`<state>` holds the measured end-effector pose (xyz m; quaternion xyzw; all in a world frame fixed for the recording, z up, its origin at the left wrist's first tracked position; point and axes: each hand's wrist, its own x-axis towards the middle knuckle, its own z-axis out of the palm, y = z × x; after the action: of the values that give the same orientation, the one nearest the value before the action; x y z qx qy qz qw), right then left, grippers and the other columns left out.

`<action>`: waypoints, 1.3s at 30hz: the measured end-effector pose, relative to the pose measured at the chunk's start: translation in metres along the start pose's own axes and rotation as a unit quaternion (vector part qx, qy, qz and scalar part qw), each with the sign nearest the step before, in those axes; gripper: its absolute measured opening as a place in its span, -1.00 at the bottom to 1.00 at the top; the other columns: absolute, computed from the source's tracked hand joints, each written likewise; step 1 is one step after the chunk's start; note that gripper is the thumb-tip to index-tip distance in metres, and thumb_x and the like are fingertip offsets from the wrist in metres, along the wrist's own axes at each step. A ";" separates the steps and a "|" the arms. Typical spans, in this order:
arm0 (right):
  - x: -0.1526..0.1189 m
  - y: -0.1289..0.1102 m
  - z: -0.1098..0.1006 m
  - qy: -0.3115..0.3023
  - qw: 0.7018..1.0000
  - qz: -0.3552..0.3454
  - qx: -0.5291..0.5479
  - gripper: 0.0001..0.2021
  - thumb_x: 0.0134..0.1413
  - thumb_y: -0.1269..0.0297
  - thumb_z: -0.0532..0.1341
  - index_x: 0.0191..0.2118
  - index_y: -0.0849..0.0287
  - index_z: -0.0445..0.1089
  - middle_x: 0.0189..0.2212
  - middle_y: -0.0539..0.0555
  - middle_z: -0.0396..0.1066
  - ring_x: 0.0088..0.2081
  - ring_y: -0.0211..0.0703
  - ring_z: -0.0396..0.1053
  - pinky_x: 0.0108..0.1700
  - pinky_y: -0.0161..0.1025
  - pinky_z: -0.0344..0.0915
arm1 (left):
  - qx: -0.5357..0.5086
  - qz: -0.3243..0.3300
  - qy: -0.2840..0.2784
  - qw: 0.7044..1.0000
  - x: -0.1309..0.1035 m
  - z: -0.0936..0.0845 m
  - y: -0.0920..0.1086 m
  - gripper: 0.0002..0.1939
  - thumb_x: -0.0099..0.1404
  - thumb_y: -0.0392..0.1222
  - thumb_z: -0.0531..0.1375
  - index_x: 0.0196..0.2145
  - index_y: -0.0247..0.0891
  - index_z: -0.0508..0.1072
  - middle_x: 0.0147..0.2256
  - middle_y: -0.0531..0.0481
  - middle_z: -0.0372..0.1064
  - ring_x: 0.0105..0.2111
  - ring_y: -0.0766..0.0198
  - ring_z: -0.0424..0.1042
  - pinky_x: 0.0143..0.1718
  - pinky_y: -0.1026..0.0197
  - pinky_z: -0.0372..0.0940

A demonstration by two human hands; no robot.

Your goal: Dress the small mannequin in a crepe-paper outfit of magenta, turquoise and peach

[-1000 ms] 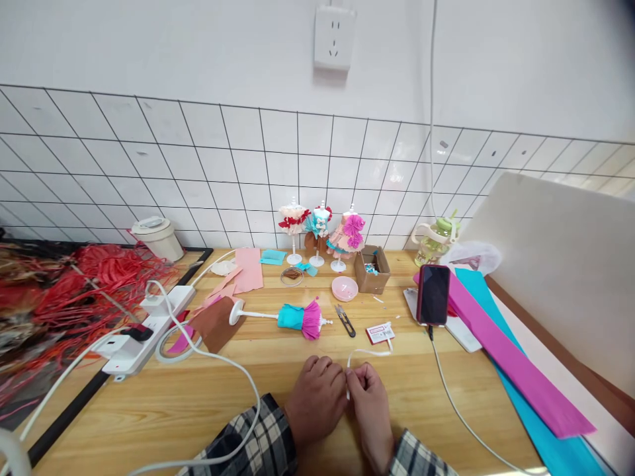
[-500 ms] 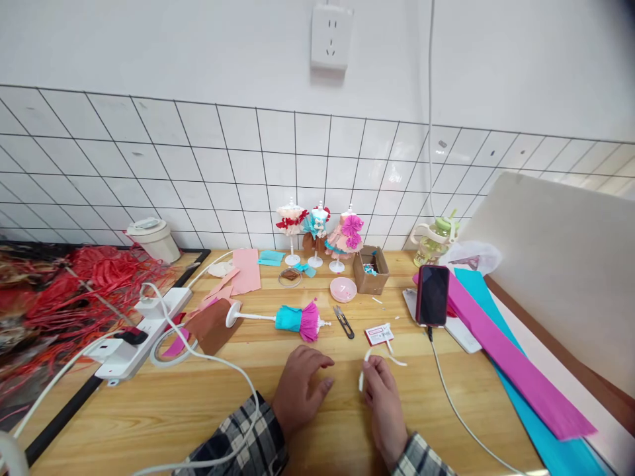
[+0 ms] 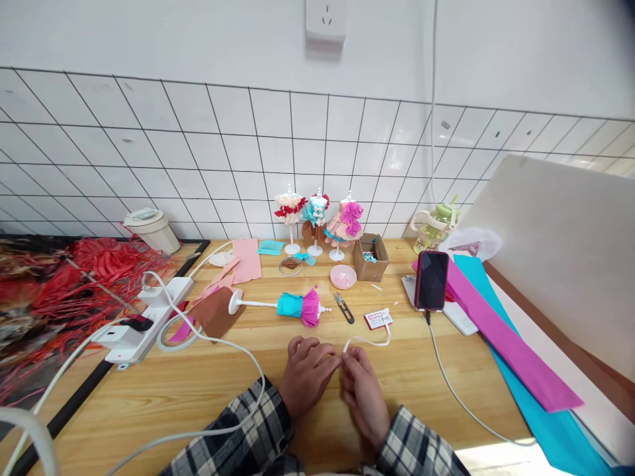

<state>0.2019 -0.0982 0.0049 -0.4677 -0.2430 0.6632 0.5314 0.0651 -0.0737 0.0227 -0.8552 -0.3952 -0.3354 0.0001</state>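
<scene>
A narrow white strip curves from a small red-and-white packet to my right hand, which pinches its end between thumb and forefinger. My left hand is closed, its fingertips meeting those of my right. Whatever lies between the left fingertips is hidden. Beyond my hands, a miniature dress form lies on its side, wrapped in turquoise and magenta crepe paper. Thread snips rest to the right of it, with the packet farther right.
Three dressed miniature forms stand by the wall beside a small cardboard box and a pink dish. A propped phone and long crepe sheets occupy the right. A power strip, its cable, and paper scraps lie left.
My hands have come together, and the left fingers have closed against the right fingertips. The right hand has moved left with the white strip, which now stretches back to the packet.
</scene>
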 end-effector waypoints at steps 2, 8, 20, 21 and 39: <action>-0.004 -0.006 -0.005 -0.033 0.997 0.043 0.050 -0.63 -0.09 0.03 0.27 -0.42 0.07 0.04 -0.64 -0.23 -0.07 -0.68 -0.42 -0.28 -0.70 -0.45 -0.33 | -0.060 -0.054 0.002 0.997 0.000 -0.001 -0.003 -0.88 0.29 -0.22 0.14 -0.35 -0.13 0.48 -0.33 0.02 0.47 -0.24 0.19 0.31 -0.13 0.05 0.10; -0.018 -0.020 -0.033 -0.090 0.968 -0.107 -0.211 -0.62 0.03 -0.09 0.12 -0.56 0.11 0.24 -0.71 -0.18 0.01 -0.69 -0.37 -0.12 -0.71 -0.39 -0.04 | -0.271 -0.180 0.030 0.945 -0.005 0.002 -0.016 -0.85 0.29 -0.13 0.13 -0.39 -0.22 0.40 -0.34 -0.05 0.40 -0.27 0.22 0.36 -0.21 0.14 0.30; 0.005 -0.044 -0.028 0.008 0.610 -0.511 -0.606 -0.87 0.04 0.31 0.23 -0.26 -0.03 0.46 -0.10 0.06 0.36 -0.07 -0.01 0.27 -0.05 -0.02 0.14 | -0.245 -0.152 0.029 0.957 -0.015 -0.008 -0.026 -0.90 0.25 -0.20 0.19 -0.41 -0.21 0.46 -0.37 -0.03 0.40 -0.27 0.22 0.35 -0.22 0.13 0.31; 0.007 -0.042 -0.028 0.002 0.611 -0.509 -0.607 -0.85 0.02 0.29 0.24 -0.23 -0.02 0.45 -0.09 0.07 0.36 -0.08 0.00 0.27 -0.05 -0.03 0.13 | -0.245 -0.152 0.030 0.957 -0.015 -0.009 -0.026 -0.90 0.24 -0.19 0.20 -0.42 -0.21 0.46 -0.37 -0.04 0.40 -0.28 0.22 0.35 -0.22 0.13 0.31; 0.018 -0.021 -0.027 0.016 0.633 -0.471 -0.614 -0.95 0.07 0.31 0.23 -0.35 0.01 0.45 -0.18 0.00 0.41 -0.11 -0.08 0.24 -0.05 -0.09 0.02 | 0.039 0.032 -0.062 0.997 -0.013 -0.015 -0.009 -0.66 0.23 -0.07 0.16 -0.04 -0.17 0.41 -0.14 -0.09 0.41 -0.16 0.11 0.29 -0.04 0.01 0.08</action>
<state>0.2353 -0.0791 0.0032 -0.5188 -0.7726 0.0131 0.3657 0.0445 -0.0801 0.0243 -0.8860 -0.3797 -0.2654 0.0199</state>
